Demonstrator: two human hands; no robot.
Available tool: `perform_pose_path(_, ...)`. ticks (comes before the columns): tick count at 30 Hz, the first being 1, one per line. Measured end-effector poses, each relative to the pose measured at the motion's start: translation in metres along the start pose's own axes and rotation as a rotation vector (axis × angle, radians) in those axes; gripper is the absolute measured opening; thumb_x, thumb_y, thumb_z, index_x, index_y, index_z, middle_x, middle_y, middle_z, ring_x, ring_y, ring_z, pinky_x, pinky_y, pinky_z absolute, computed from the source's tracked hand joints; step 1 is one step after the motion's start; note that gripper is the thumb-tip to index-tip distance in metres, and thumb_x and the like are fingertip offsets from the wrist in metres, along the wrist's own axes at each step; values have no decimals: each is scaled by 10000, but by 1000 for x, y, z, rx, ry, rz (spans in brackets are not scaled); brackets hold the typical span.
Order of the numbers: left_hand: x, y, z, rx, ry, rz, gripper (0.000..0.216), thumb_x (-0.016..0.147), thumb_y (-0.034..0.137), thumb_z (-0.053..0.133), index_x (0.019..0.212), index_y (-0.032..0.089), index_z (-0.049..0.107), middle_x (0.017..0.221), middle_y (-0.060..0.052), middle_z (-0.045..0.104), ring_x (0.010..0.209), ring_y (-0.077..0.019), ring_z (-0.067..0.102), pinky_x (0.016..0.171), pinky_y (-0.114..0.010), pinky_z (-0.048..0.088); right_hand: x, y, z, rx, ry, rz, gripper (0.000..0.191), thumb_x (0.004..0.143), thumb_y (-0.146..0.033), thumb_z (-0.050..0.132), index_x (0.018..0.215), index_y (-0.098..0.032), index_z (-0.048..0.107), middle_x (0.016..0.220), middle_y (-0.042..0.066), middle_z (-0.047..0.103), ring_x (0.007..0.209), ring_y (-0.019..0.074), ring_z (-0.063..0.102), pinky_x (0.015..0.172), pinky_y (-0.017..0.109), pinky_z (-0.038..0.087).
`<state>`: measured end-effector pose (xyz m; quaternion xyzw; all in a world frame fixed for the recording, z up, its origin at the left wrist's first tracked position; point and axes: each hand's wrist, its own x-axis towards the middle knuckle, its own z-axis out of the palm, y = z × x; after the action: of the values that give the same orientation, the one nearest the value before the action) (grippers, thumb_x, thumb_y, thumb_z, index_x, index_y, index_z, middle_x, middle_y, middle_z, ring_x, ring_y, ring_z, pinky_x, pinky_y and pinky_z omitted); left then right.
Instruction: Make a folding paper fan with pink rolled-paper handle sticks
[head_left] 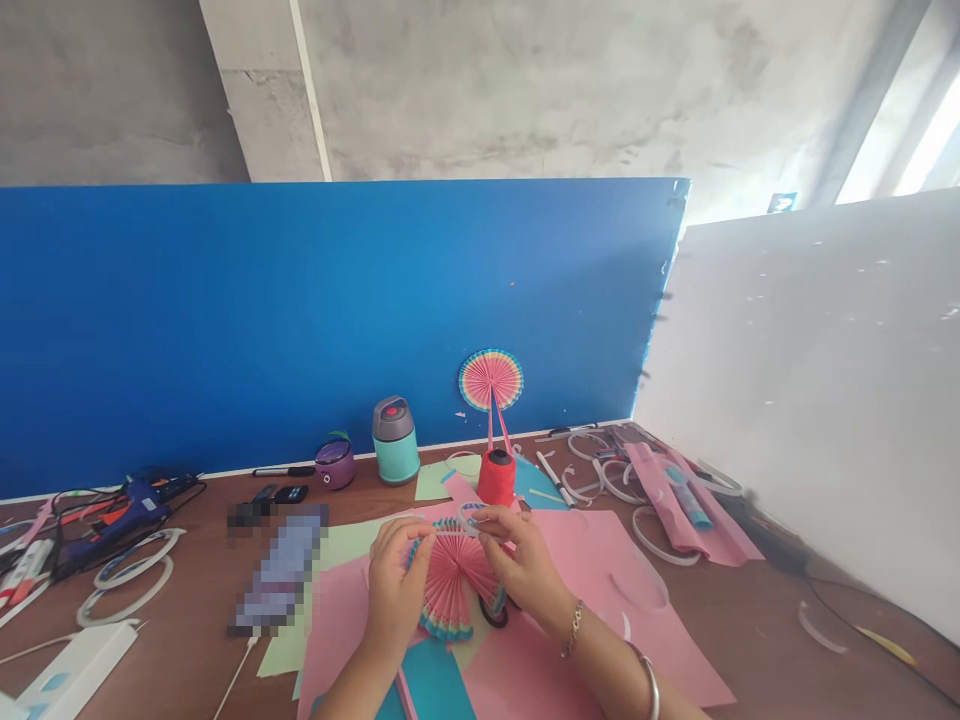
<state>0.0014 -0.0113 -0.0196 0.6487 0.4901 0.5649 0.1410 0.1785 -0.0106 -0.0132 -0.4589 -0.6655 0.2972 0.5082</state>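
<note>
My left hand (397, 570) and my right hand (523, 562) are both closed in a pinch, holding a narrow whitish strip of tape (451, 532) stretched between them. By the right fingertips the tape curls into a loop. Just beneath lies a pleated paper fan (450, 590), pink with a blue and yellow rim, partly spread and partly covered by my hands. Under it are pink paper sheets (585, 600) and a blue paper piece (439, 680). The dark handle loop (494, 611) of what may be scissors shows beside the fan.
Behind my hands stand a red thread spool (496, 478), a finished round fan (491, 380) against the blue partition, and a turquoise jar (396, 442). A phone (281, 570), glue gun (127, 515) and power strip (79, 670) lie left. Tape curls (660, 540) and a glue stick (688, 498) lie right.
</note>
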Motion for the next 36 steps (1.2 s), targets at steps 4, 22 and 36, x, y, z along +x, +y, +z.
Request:
perform_pose_path(4, 0, 1, 0, 13, -1, 23, 159, 843, 331, 539, 790, 226, 645, 873, -44, 662, 902, -217, 603, 834, -375, 470, -1, 1, 0, -92, 75, -46, 259, 795, -203, 493, 966, -196, 686, 941, 89, 705, 923, 230, 622, 779, 369, 539)
perform_pose_path(22, -5, 12, 0, 114, 103, 177, 107, 852, 264, 530, 790, 243, 615, 838, -12, 674, 883, -212, 592, 883, -400, 382, 4, -26, 0, 311, 133, 170, 70, 672, -259, 603, 690, -193, 615, 709, 47, 701, 696, 207, 662, 627, 307, 515)
perform_pose_path(36, 25, -7, -25, -76, 113, -189, 242, 802, 412, 563, 823, 193, 665, 915, -64, 675, 909, -229, 603, 818, -354, 470, 17, 18, -48, -1013, 138, 44, 201, 626, -20, 529, 638, -191, 633, 589, 87, 650, 626, 245, 618, 692, 400, 399)
